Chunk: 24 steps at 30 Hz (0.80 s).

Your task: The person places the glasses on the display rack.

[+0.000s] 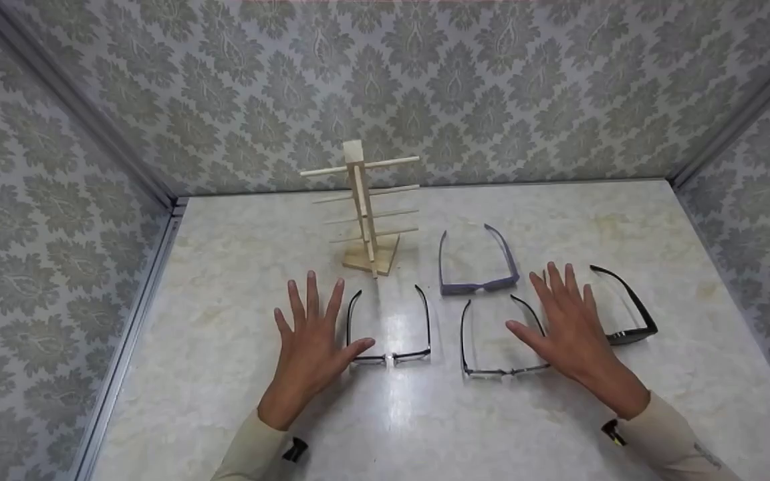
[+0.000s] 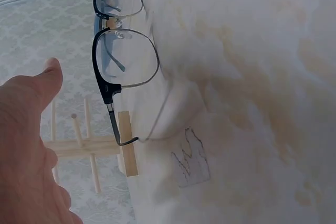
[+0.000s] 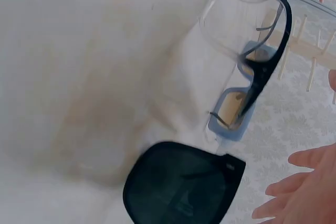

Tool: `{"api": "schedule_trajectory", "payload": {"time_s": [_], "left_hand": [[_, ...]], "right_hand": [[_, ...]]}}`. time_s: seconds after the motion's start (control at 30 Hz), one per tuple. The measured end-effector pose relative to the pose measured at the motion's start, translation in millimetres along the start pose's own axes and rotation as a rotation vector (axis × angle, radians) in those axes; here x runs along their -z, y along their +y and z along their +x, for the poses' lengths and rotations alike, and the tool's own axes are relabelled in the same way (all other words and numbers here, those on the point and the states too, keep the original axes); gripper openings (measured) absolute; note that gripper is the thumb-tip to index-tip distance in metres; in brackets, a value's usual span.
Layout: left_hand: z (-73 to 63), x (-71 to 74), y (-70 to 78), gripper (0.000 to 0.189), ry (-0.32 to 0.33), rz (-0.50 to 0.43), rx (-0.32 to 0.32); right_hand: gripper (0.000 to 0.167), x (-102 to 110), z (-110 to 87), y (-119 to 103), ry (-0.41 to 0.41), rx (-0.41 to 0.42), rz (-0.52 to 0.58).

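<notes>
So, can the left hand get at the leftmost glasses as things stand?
Likely yes: the left hand looks empty, its thumb is close to the leftmost glasses, and nothing visible stands between them.

Surface: pale marbled tabletop point(image 1: 198, 414)
Walls: grey-beige leaf-patterned panels point(image 1: 418, 87) behind, left and right of tabletop
Edging: silver metal strip point(image 1: 129, 347) left of tabletop
Light: white glare point(image 1: 395, 397) mid-tabletop

The left hand point(image 2: 26, 145) fills the lower left, apart from black-browed eyeglasses point(image 2: 128, 59) at upper left of centre; below these, a pegged wooden stand point(image 2: 89, 147); right, a mottled tabletop point(image 2: 257, 103).
</notes>
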<state>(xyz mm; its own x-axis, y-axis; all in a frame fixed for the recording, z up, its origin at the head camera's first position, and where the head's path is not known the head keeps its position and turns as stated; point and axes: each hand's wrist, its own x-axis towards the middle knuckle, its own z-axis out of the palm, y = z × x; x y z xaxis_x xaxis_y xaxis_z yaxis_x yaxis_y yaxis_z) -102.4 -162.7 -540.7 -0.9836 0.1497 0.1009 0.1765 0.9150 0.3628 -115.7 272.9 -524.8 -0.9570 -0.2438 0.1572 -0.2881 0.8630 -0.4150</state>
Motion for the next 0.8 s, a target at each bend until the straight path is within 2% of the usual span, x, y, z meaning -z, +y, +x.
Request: {"api": "schedule_trajectory", "payload": {"time_s": [0.13, 0.37, 0.57, 0.8], "left_hand": [[-1.2, -2.4, -0.8, 0.111, 0.001, -0.021, -0.008], [-4.0, -6.5, -2.8, 0.111, 0.006, -0.060, -0.044], [-7.5, -10.3, -4.5, 0.112, 0.034, -0.133, -0.073], [-13.0, -17.7, -8.3, 0.106, 0.092, -0.203, -0.118]], "right_hand": [[0.091, -6, -0.6, -4, 0.027, 0.020, 0.048], [0.085, -20, -0.1, -12, 0.168, 0.120, 0.097], [0.081, -32, -1.0, -22, 0.192, 0.141, 0.173], [0.074, -45, -0.4, -31, 0.250, 0.221, 0.186]]}}
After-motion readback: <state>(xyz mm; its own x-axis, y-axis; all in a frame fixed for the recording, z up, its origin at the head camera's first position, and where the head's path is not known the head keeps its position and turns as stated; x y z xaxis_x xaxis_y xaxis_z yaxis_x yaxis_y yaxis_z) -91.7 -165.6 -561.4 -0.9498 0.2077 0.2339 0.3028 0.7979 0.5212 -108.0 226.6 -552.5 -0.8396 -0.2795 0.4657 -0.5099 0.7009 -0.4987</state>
